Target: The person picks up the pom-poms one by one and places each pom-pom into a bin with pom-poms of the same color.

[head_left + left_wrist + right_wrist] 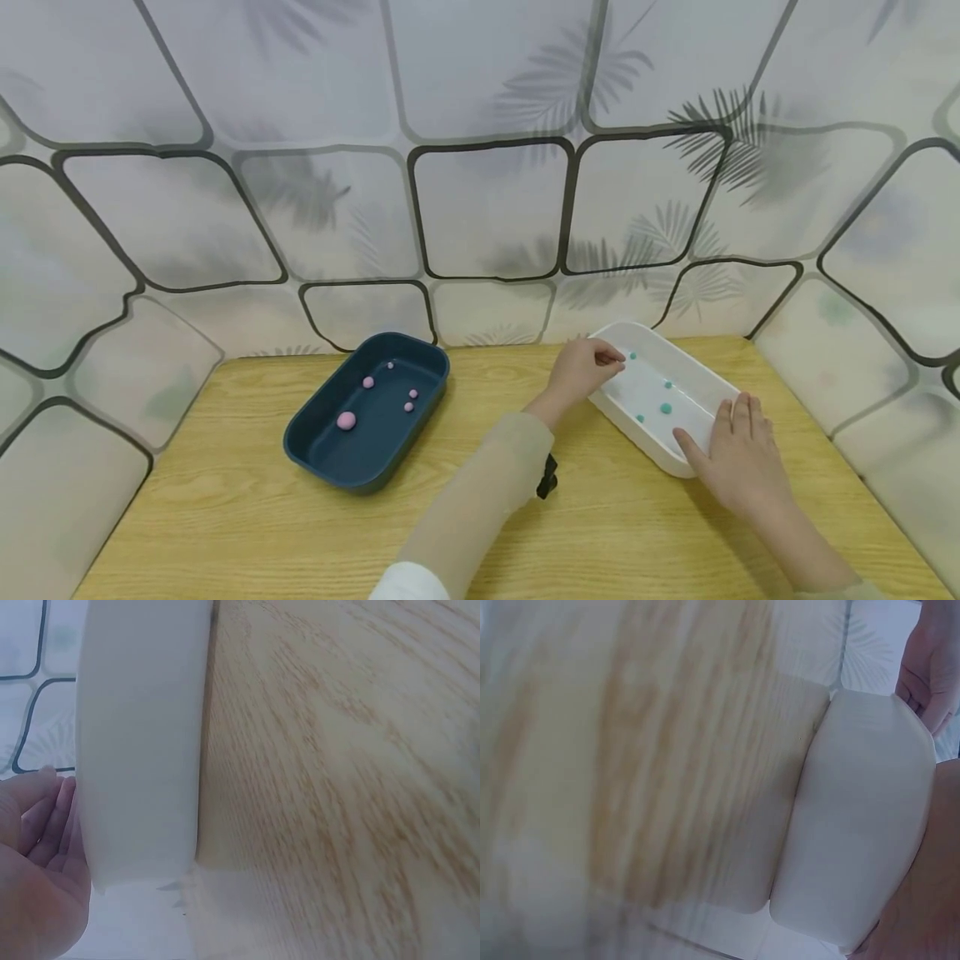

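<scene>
A white tray [651, 444] stands at the right of the table, with several small teal balls [666, 408] inside. My left hand [581, 371] is over the tray's far left rim, thumb and fingertips brought together. Whether something small sits between them is hidden, also in the left wrist view, where the hand [37, 862] is beside the tray's outer wall [142, 742]. My right hand [742, 467] rests on the near right end of the tray, fingers extended and thumb over the rim. In the right wrist view the tray wall [855, 817] hides most of its fingers.
Left of the white tray stands a dark blue tray [365, 483] with several pink balls [346, 421] of different sizes. Both trays are on a wooden table [225, 517]. A patterned fabric wall [491, 208] surrounds the table's back and sides. A black item [548, 477] is at the left sleeve.
</scene>
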The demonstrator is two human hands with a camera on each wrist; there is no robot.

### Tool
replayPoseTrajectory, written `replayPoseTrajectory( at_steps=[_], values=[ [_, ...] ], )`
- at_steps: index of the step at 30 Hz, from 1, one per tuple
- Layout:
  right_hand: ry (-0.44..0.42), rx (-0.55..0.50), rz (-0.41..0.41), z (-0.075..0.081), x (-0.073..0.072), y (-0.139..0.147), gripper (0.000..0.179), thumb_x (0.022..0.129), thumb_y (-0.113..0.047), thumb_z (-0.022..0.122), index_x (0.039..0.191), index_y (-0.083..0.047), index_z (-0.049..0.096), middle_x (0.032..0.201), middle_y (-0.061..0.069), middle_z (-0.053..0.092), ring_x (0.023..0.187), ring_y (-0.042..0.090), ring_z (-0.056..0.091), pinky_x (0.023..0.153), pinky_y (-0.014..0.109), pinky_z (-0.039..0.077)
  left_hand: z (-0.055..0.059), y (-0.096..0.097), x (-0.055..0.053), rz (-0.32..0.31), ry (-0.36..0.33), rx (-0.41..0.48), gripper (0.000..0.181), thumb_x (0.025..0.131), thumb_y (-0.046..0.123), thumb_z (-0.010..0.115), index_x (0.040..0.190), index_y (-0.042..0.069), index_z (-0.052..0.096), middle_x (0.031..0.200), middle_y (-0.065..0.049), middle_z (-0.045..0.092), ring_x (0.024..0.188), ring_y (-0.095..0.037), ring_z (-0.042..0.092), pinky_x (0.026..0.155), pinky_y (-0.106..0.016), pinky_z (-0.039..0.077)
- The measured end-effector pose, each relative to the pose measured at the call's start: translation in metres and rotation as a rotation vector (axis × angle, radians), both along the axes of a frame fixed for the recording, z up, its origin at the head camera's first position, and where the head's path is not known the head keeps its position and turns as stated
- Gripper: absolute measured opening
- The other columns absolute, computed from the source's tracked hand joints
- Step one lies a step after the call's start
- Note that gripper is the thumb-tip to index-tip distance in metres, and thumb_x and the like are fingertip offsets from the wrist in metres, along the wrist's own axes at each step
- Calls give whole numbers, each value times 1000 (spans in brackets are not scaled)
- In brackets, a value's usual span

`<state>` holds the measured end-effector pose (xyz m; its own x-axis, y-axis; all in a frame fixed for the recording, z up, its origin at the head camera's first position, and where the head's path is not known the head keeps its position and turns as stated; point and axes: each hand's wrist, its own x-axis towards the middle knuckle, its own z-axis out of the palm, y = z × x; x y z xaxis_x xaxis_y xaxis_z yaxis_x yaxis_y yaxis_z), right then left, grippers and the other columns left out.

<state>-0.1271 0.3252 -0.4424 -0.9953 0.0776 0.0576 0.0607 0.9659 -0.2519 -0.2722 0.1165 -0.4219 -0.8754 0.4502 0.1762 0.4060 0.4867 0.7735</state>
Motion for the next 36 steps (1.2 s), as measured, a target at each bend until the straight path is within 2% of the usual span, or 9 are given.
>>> replayPoseTrajectory(
  at_steps=[3, 5, 7, 18, 23, 31, 36],
  values=[
    [10, -8, -5, -1, 0, 0, 102, 112, -57, 38, 149, 35, 15, 158, 57, 0, 150, 72, 6, 122, 81, 11, 2, -1, 0, -24, -25, 27, 16, 102, 15, 73, 112, 7, 82, 106, -5, 82, 90, -10, 73, 97, -19, 56],
    [10, -21, -5, -1, -1, 0, 102, 112, -57, 36, 150, 34, 13, 158, 56, -1, 151, 72, 4, 123, 81, 10, 3, -2, 0, -40, -45, 43, 16, 102, 14, 73, 113, 6, 82, 108, -6, 82, 91, -10, 73, 79, -13, 56],
    [11, -35, -1, 0, -1, -1, 101, 112, -57, 35, 150, 34, 13, 159, 56, -1, 151, 72, 3, 123, 81, 9, 5, -4, 0, -51, -56, 54, 17, 102, 14, 73, 114, 6, 81, 109, -7, 81, 91, -10, 72, 76, -10, 53],
    [63, -88, 34, 4, -3, -3, 95, 113, -53, 37, 154, 30, 12, 161, 54, 4, 155, 67, 0, 126, 78, 1, 19, -26, 6, -117, -52, 49, 19, 103, 19, 72, 116, 8, 80, 110, -5, 80, 91, -8, 69, 79, -12, 53],
    [73, -78, 66, 10, -4, -9, 95, 113, -52, 40, 155, 28, 13, 162, 52, 8, 156, 65, 3, 127, 77, 1, 25, -44, 9, -143, -61, 69, 18, 103, 18, 72, 116, 9, 80, 112, -7, 80, 95, -14, 71, 80, -15, 55],
    [119, -41, 136, 22, -8, -23, 94, 111, -51, 47, 156, 26, 18, 165, 49, 14, 156, 64, 11, 127, 76, 7, 40, -90, 9, -178, -20, 38, 24, 105, 16, 69, 125, 4, 76, 118, -12, 78, 107, -25, 73, 89, -21, 59],
    [98, -30, 160, 30, -10, -29, 96, 110, -54, 48, 159, 23, 15, 167, 47, 11, 158, 62, 9, 129, 74, 5, 48, -126, 13, -152, 13, 14, 28, 104, 16, 70, 128, 3, 74, 121, -13, 77, 111, -27, 74, 94, -28, 62]
  ],
)
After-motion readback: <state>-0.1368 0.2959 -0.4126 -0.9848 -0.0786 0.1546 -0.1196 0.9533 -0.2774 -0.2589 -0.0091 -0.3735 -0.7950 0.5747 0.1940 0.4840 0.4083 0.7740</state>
